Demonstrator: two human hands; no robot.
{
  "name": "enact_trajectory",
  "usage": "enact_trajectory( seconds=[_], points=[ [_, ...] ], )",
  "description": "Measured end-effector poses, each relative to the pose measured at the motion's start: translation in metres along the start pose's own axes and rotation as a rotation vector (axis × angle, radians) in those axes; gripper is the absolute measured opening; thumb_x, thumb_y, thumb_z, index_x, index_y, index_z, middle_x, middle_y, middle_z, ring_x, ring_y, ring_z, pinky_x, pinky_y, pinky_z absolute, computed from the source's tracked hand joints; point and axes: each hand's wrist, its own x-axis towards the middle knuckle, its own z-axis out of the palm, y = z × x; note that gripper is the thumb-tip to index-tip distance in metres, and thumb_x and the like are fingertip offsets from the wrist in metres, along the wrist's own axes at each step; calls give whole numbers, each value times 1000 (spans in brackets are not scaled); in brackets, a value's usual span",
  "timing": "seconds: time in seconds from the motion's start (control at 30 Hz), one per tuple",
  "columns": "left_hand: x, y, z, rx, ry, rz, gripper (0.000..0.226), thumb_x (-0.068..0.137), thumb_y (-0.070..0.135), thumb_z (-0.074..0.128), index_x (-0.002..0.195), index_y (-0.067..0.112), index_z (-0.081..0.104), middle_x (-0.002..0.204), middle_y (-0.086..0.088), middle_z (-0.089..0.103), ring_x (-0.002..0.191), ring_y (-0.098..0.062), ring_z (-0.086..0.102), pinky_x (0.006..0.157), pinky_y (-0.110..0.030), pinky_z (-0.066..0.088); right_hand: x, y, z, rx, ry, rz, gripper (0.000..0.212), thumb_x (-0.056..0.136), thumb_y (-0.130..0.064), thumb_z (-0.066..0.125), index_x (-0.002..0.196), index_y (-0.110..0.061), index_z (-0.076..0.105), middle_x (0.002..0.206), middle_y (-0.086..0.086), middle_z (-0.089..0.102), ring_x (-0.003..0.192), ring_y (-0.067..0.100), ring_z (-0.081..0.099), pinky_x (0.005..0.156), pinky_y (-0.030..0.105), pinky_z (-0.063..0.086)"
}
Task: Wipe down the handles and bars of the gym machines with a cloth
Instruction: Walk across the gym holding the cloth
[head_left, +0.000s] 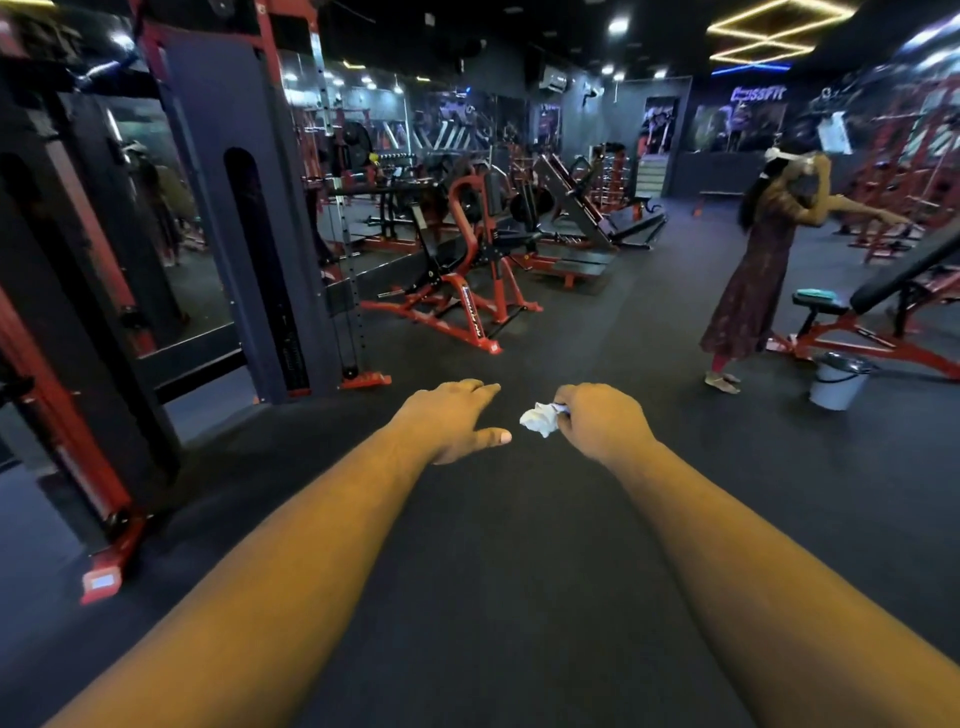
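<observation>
Both my arms reach forward over the dark gym floor. My right hand (597, 423) grips a crumpled white cloth (539, 420), which sticks out to the left of its curled fingers. My left hand (452, 421) is held out flat beside it with straight fingers and thumb spread, holding nothing. A small gap separates its thumb tip from the cloth. A red and black plate-loaded machine (457, 270) stands ahead on the left, well beyond my hands. A tall cable machine (244, 218) with a red frame stands at the near left.
A person in a long patterned dress (753, 270) stands at the right next to a red incline bench (872, 312). A grey bucket (839, 379) sits on the floor by that bench. More red machines line the back and both sides.
</observation>
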Motion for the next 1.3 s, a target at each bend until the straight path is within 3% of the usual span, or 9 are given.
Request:
enact_trajectory(
  seconds=[0.4, 0.73, 1.07, 1.17, 1.3],
  points=[
    [233, -76, 15, 4, 18, 81, 85, 97, 71, 45, 164, 29, 15, 170, 1, 20, 153, -24, 27, 115, -51, 39, 209, 66, 65, -33, -27, 89, 20, 98, -31, 53, 113, -25, 65, 97, 0, 69, 88, 25, 65, 71, 37, 55],
    [408, -139, 1, -28, 13, 181, 86, 96, 71, 47, 164, 28, 16, 170, 0, 21, 153, -25, 28, 116, -53, 38, 364, 100, 107, -64, -31, 161, 20, 99, -35, 53, 110, -24, 66, 98, 2, 70, 89, 27, 65, 65, 33, 43],
    [588, -112, 11, -14, 18, 264, 85, 97, 70, 47, 164, 27, 16, 169, -1, 23, 152, -27, 31, 116, -53, 39, 472, 213, 148, -67, -11, 192, 19, 97, -37, 56, 98, -20, 63, 97, 7, 67, 92, 32, 65, 63, 33, 36],
    [655, -84, 15, -25, 12, 294, 86, 96, 71, 46, 164, 27, 18, 169, -1, 24, 151, -27, 32, 115, -54, 39, 503, 270, 157, -61, -17, 225, 17, 97, -35, 58, 87, -22, 52, 89, 6, 62, 92, 32, 64, 61, 34, 35],
    [729, -52, 15, -16, 15, 323, 85, 96, 73, 45, 163, 26, 21, 168, -1, 25, 151, -26, 31, 114, -54, 39, 537, 334, 167, -70, -41, 254, 18, 98, -32, 59, 86, -25, 46, 87, 3, 59, 90, 31, 63, 60, 33, 35]
  ],
)
